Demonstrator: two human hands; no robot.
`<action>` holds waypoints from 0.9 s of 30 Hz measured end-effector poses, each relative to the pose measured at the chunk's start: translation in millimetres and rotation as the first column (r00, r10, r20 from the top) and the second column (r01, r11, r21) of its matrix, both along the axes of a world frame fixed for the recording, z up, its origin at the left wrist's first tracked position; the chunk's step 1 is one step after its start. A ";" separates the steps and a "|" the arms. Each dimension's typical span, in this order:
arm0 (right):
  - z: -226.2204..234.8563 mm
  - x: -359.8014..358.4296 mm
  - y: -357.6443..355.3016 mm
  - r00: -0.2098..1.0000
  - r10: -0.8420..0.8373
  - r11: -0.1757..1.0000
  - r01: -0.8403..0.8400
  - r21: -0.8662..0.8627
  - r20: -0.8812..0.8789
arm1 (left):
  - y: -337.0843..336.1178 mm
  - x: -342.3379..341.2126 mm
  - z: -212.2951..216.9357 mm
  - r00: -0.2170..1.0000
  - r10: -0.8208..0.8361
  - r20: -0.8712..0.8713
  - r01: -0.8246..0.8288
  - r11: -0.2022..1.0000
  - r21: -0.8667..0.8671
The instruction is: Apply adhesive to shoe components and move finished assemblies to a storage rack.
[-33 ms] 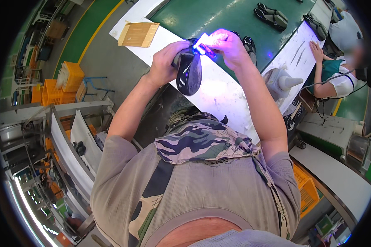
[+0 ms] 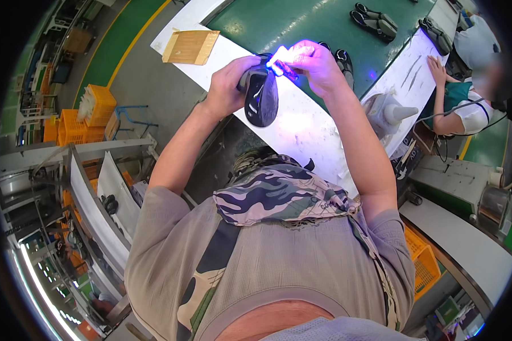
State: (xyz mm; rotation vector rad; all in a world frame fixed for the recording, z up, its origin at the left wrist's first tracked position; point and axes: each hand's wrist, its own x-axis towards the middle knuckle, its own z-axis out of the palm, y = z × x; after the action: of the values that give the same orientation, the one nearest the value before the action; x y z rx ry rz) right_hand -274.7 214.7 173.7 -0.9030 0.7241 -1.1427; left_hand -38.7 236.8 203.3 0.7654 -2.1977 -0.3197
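A black shoe (image 2: pixel 261 103) with a glossy toe hangs over the near edge of the white bench top (image 2: pixel 310 122), its toe pointing toward me. Wrapped around its side, my left hand (image 2: pixel 228 86) grips it near the upper end. Close to the shoe's right side, my right hand (image 2: pixel 318 69) has its fingers pinched together. Bright violet-blue light washes over those fingertips and a small slim dark piece (image 2: pixel 289 72) beside them. Glare hides what exactly the right fingers hold and whether it touches the shoe.
Beyond the bench runs a green surface (image 2: pixel 279 20) with black shoes (image 2: pixel 374 24) on it. A cardboard piece (image 2: pixel 190 48) lies on the left; a nozzled white bottle (image 2: pixel 388 113) stands right. Another person's hand (image 2: pixel 436 72) rests farther right. Orange crates (image 2: pixel 77 128) stand at left.
The shoe has tilted slightly in my left hand, its toe rising a little and shifting slightly right. My right hand stays almost in place.
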 end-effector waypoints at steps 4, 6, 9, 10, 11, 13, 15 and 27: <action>16.4 -12.6 8.7 0.999 -0.018 0.999 0.019 -0.033 0.045 | 1.1 -6.6 -12.8 0.997 0.049 0.066 -0.057 0.990 0.126; 24.8 -24.7 8.1 1.000 -0.016 0.996 0.016 -0.091 0.000 | 1.7 -10.4 -16.7 0.995 0.040 0.093 -0.055 0.984 0.168; 38.0 -38.1 7.4 0.999 0.005 0.988 -0.012 -0.155 -0.046 | 5.9 -13.8 -13.7 0.972 0.015 0.235 -0.123 0.884 0.450; 41.7 -40.9 8.3 0.998 0.004 0.985 -0.013 -0.172 -0.057 | 6.3 -13.5 -14.7 0.972 0.018 0.234 -0.124 0.884 0.451; 43.1 -44.0 7.3 0.997 -0.005 0.978 -0.011 -0.210 -0.075 | 5.5 -12.8 -16.9 0.970 -0.057 0.237 -0.087 0.827 0.555; 47.9 -48.9 7.0 0.997 -0.017 0.975 0.001 -0.223 -0.070 | 5.9 -14.0 -18.2 0.958 -0.164 0.234 -0.044 0.725 0.688; 50.2 -53.1 7.2 0.998 -0.025 0.972 0.009 -0.234 -0.065 | 10.5 -17.2 -16.7 0.962 -0.190 0.198 -0.017 0.677 0.736; 23.1 -40.5 13.1 0.961 -0.058 0.903 -0.065 -0.425 -0.272 | 59.9 -10.1 -33.2 0.959 0.066 -0.276 0.269 0.100 0.958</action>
State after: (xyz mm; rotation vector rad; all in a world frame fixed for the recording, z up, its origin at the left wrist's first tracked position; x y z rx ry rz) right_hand -315.1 227.8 196.8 -1.4635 0.7051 -1.2083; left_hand -48.7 296.8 170.2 1.1338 -1.4676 -2.0672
